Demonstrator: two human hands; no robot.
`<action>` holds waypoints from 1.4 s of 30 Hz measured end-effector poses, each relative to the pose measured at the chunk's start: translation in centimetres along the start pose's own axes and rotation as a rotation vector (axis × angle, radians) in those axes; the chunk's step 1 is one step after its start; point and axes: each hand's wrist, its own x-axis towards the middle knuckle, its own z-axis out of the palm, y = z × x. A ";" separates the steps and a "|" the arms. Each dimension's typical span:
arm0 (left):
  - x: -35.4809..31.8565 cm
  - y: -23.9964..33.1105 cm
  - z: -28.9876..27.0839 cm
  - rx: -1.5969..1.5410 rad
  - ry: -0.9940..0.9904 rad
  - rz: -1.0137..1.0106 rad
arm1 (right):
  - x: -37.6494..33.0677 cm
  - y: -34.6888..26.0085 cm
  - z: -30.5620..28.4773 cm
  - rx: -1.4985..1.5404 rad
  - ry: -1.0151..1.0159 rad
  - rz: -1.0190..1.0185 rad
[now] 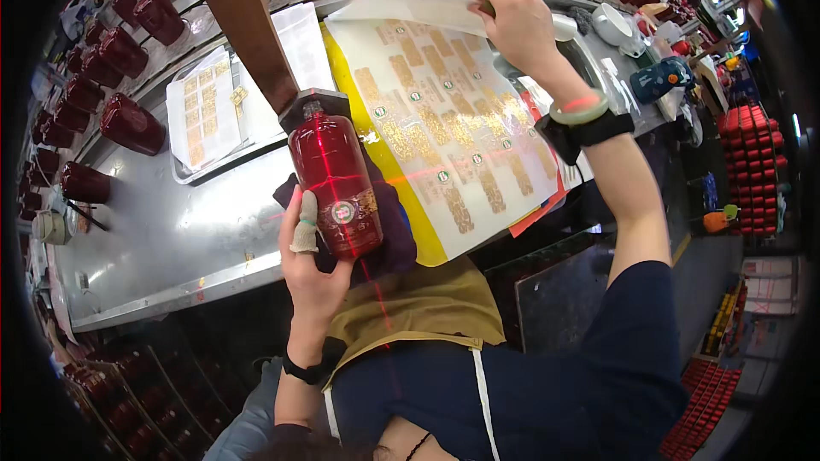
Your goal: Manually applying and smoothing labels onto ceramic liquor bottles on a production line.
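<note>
A dark red glass bottle [335,183] with a gold and round green-white decal lies on a dark cloth [397,226], its neck at a black fixture [313,107]. Red laser lines cross it. My left hand [309,260], one finger in a pale fabric cot, is wrapped round its lower left side. To the right lies a sheet of gold decals [453,132] over a yellow board [427,243]. My right hand [518,19] pinches the edge of a translucent cover sheet [410,2] at the sheet's far end, peeled back from the decals.
A metal tray [184,172] with another decal sheet [203,111] sits left on the steel table [213,230]. Several red bottles [132,124] stand beyond it. A brown upright post [242,26] rises behind the fixture. A white bowl [612,26] and a dark teal tool [662,78] are at right.
</note>
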 end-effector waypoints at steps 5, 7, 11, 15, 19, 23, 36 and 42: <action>0.1 0.1 0.0 0.021 -0.007 0.006 | 3.9 0.9 -3.8 -0.040 0.143 0.006; -0.1 0.1 0.1 0.029 -0.011 0.004 | 4.5 -0.6 -7.8 0.064 0.240 0.007; -0.3 -0.1 -0.1 0.036 -0.007 0.000 | 1.8 0.9 -11.8 0.136 0.091 0.450; -0.1 0.1 0.2 0.013 -0.007 0.029 | -9.3 10.3 -17.2 0.485 0.122 0.662; -0.3 0.1 0.2 0.031 0.003 0.027 | -21.1 9.9 -22.7 0.567 0.529 1.190; -0.3 -0.4 0.4 0.042 -0.011 0.025 | -35.7 12.4 -28.3 0.587 0.762 1.406; -0.7 3.2 -1.0 -0.034 -0.013 -0.011 | -47.5 12.1 -9.8 0.272 0.798 1.407; -0.5 0.5 0.3 -0.009 -0.022 -0.003 | -46.7 10.5 2.7 1.067 0.407 1.664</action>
